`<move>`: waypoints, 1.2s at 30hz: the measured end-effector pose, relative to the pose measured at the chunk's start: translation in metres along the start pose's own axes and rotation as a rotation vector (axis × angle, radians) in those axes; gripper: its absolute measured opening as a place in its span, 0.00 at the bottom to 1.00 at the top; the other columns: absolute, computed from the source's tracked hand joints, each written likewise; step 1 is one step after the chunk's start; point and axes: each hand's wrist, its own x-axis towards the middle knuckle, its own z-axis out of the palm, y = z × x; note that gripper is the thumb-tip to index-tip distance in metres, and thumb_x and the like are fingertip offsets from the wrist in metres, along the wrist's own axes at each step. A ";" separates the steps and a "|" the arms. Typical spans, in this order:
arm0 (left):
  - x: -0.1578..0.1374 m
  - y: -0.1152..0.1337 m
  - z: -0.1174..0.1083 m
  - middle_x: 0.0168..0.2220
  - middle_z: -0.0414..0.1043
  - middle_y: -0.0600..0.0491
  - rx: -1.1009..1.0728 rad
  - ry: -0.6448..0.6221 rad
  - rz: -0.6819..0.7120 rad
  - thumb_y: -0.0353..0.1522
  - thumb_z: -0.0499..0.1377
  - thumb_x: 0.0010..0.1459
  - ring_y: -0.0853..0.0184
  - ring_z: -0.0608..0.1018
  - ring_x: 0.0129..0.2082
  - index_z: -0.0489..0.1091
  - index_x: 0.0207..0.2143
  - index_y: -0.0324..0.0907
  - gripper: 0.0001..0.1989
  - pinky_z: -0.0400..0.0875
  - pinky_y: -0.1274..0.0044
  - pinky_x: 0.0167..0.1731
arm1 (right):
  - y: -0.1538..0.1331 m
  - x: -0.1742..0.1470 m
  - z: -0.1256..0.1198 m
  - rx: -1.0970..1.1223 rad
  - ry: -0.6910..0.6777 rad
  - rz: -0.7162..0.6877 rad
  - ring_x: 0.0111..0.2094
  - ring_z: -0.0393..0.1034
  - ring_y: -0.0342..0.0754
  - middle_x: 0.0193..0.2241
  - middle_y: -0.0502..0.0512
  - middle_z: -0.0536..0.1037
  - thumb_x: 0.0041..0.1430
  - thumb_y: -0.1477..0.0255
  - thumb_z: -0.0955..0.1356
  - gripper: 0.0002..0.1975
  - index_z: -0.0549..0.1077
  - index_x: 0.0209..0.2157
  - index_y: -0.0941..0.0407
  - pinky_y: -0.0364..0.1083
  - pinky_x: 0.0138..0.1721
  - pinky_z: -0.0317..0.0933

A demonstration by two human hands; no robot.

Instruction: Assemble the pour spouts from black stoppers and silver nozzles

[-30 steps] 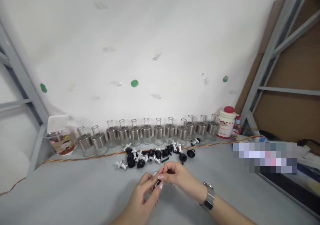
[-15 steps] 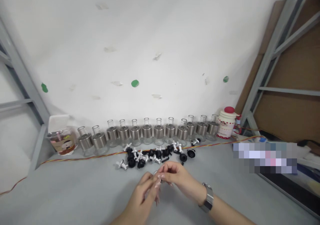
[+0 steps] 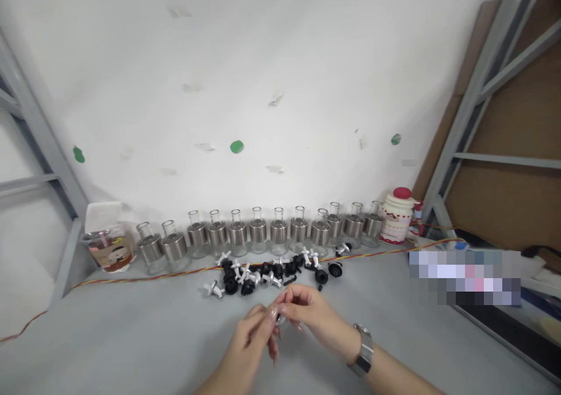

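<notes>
My left hand (image 3: 254, 336) and my right hand (image 3: 313, 313) meet low in the middle of the head view, fingertips pinched together. Between them is a small part (image 3: 280, 319) with a pale, shiny rim and a dark middle; most of it is covered by the fingers. A watch with a metal band sits on the right wrist. Just beyond the hands lies a loose heap of black round stoppers (image 3: 321, 276) and white-and-silver winged pieces (image 3: 214, 290), some of them joined to one another. A short black stick-like piece (image 3: 290, 280) lies at the heap's near side.
Several glass bottles with steel sleeves (image 3: 279, 231) stand in a row along the white wall. A twisted red-yellow wire (image 3: 175, 274) runs in front of them. At the left stands a plastic tub (image 3: 111, 252), at the right a cream jar with a red lid (image 3: 395, 219). Grey metal frames flank the table.
My left fingers have shifted slightly on the small part, and more of its pale rim shows now. My right hand has barely moved.
</notes>
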 end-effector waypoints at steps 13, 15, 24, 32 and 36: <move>-0.005 0.003 -0.010 0.30 0.58 0.55 0.326 -0.021 0.271 0.35 0.47 0.61 0.70 0.68 0.31 0.58 0.54 0.46 0.19 0.66 0.76 0.35 | 0.000 0.002 -0.001 -0.107 0.064 -0.073 0.14 0.54 0.37 0.12 0.42 0.61 0.49 0.55 0.66 0.19 0.62 0.20 0.57 0.39 0.18 0.49; -0.004 -0.002 -0.012 0.33 0.57 0.53 0.431 -0.036 0.378 0.33 0.49 0.60 0.69 0.68 0.33 0.54 0.56 0.49 0.21 0.66 0.76 0.36 | -0.002 0.001 -0.001 -0.127 0.042 -0.061 0.15 0.54 0.37 0.14 0.43 0.62 0.47 0.55 0.67 0.20 0.63 0.20 0.57 0.39 0.18 0.50; 0.003 -0.005 -0.013 0.33 0.58 0.53 0.633 0.008 0.410 0.33 0.52 0.58 0.67 0.69 0.33 0.56 0.55 0.50 0.22 0.70 0.75 0.34 | -0.001 -0.001 -0.001 -0.099 0.052 0.068 0.19 0.58 0.38 0.18 0.46 0.66 0.41 0.60 0.72 0.17 0.72 0.24 0.60 0.40 0.21 0.50; 0.000 -0.005 -0.011 0.34 0.60 0.53 0.687 0.024 0.407 0.34 0.55 0.56 0.67 0.70 0.34 0.54 0.56 0.53 0.25 0.70 0.75 0.36 | -0.001 -0.004 -0.002 0.150 0.002 0.183 0.19 0.57 0.36 0.19 0.47 0.67 0.42 0.68 0.73 0.12 0.73 0.25 0.61 0.39 0.21 0.47; -0.001 -0.008 -0.010 0.33 0.58 0.55 0.597 0.022 0.325 0.35 0.54 0.56 0.69 0.70 0.30 0.54 0.56 0.53 0.25 0.70 0.76 0.34 | -0.005 -0.005 0.000 0.227 -0.008 0.170 0.19 0.58 0.36 0.20 0.46 0.69 0.42 0.70 0.73 0.11 0.70 0.26 0.60 0.38 0.20 0.48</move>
